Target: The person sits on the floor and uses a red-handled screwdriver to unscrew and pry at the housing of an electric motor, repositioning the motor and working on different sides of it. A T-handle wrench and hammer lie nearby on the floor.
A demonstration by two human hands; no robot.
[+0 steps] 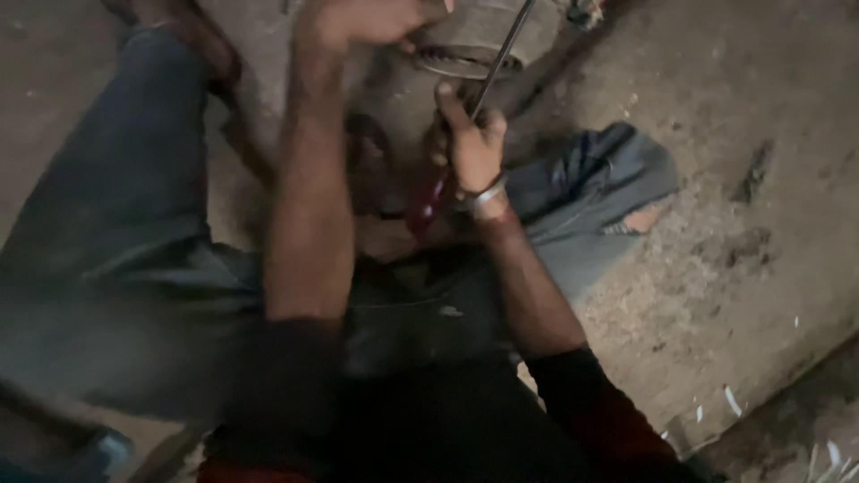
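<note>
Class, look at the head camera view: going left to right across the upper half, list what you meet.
Jeans-clad leg → left hand → right hand gripping a red-handled metal rod → torn jeans knee → bare dirt floor.

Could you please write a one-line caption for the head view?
Seated on a dusty floor, right hand grips a red-handled screwdriver against a round metal part; left hand steadies it.

No packages in view, no labels, no signs, no screens, nothing with a printed face anywhere in the dim, blurred scene
</note>
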